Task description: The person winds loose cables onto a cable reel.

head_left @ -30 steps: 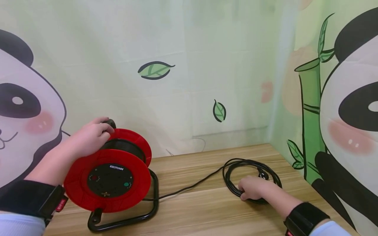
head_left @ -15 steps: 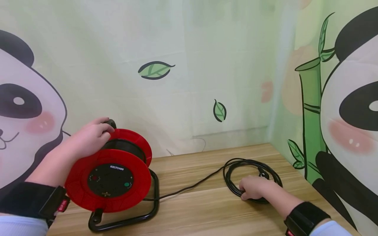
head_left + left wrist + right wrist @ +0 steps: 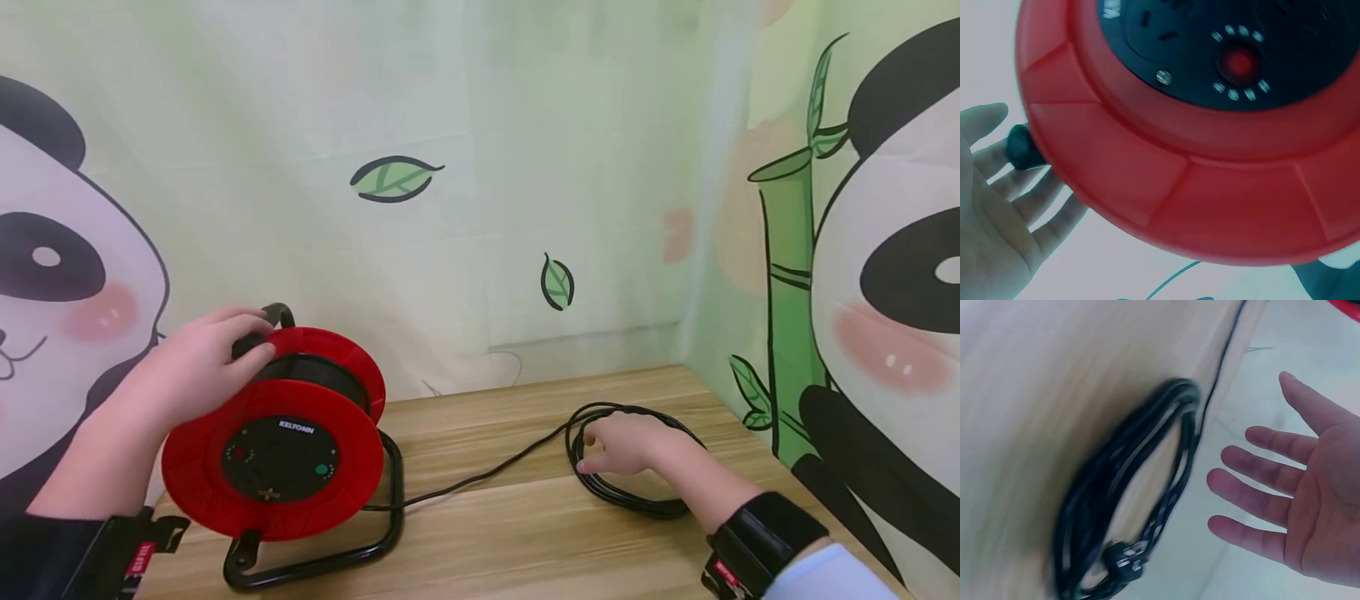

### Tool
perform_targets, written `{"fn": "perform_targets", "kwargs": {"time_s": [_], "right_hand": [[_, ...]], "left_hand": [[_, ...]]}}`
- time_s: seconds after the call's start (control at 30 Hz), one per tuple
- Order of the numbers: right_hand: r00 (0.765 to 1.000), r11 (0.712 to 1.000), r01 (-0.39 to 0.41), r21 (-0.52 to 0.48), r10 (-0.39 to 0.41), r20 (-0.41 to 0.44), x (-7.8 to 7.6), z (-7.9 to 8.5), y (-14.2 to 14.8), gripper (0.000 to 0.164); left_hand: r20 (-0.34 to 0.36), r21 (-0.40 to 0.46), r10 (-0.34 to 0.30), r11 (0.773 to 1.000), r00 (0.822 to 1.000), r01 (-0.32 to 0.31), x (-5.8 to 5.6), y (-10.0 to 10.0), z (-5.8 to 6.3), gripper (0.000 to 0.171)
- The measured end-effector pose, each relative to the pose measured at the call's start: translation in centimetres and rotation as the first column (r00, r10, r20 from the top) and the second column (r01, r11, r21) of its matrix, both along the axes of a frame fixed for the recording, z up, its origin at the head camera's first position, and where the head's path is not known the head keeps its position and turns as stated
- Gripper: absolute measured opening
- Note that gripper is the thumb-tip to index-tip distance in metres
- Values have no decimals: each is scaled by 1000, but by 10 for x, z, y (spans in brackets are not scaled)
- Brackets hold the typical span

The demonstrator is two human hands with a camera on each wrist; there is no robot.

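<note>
A red cable reel (image 3: 277,450) stands on its black tubular frame at the left of the table. My left hand (image 3: 206,358) is at the reel's black handle (image 3: 279,315); in the left wrist view its fingers are spread loosely behind the handle's end, not wrapped round it. Coiled black cable (image 3: 630,500) lies at the right, one strand running back to the reel. Over the coil is my right hand (image 3: 626,442), raised off it, fingers spread and holding nothing in the right wrist view. The plug (image 3: 1125,559) rests inside the coil there; the hand hides it in the head view.
The wooden table (image 3: 487,550) meets a backdrop cloth (image 3: 480,208) printed with leaves and pandas behind and at the right. A single black cable strand (image 3: 487,473) crosses the table between reel and coil.
My right hand has let go of the coil and lifted up and slightly left. My left hand has loosened its hold on the reel's handle and drawn back a little. Reel and coil stay put.
</note>
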State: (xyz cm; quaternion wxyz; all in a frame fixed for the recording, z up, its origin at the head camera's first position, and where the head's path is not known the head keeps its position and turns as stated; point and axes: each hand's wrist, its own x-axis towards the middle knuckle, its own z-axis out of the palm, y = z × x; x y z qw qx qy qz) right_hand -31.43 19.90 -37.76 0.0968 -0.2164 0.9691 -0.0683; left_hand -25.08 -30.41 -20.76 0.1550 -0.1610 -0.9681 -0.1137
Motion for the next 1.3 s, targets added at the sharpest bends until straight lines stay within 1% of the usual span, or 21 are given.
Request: {"fn": "perform_targets", "kwargs": {"time_s": [0.17,0.3,0.43,0.53,0.63,0.7,0.77,0.83,0.87,0.97,1.0,1.1,1.2,1.3], "right_hand": [[997,997,-55,-52,51,-59,-2,13,-17,53],[990,991,-112,-68,105,-99,-4,16,-34,57],[982,984,-164,-74,155,-110,-5,15,-54,63],[975,974,-207,-87,198,-103,-4,13,-69,65],[966,963,-250,-101,242,-87,-4,11,-84,64],[958,951,-286,-116,278,-75,-5,8,-94,66],[945,938,-324,-125,317,-74,-4,5,-104,67],[932,922,-362,-135,354,-78,-4,0,-112,69],[927,916,-375,-141,368,-77,-4,-2,-117,70],[918,902,-396,-174,392,-55,-4,-11,-127,72],[917,899,-397,-186,395,-47,-4,-13,-130,73],[917,896,-394,-204,398,-23,-3,-20,-139,72],[909,890,-411,-199,416,-18,-3,-27,-151,70],[893,876,-441,-193,449,-3,-3,-34,-165,68]], "left_hand": [[-65,43,51,998,997,-48,15,-1,-3,44],[-136,109,86,991,987,-71,28,-4,-12,45],[-218,185,119,980,969,-79,41,-11,-30,41],[-243,212,178,969,954,-127,48,-16,-46,37],[-255,209,233,961,938,-182,51,-18,-60,35],[-251,217,264,953,931,-212,52,-19,-67,40],[-245,247,298,939,923,-238,54,-20,-75,49],[-218,292,348,915,912,-279,56,-22,-84,58],[-200,314,377,899,904,-305,57,-22,-89,62],[-142,354,461,850,876,-390,60,-25,-102,65],[-123,355,484,836,866,-417,61,-27,-105,66],[-84,330,536,810,840,-484,60,-32,-112,65],[-32,291,571,790,820,-539,59,-37,-114,64],[76,256,602,759,795,-599,59,-42,-113,64]]}}
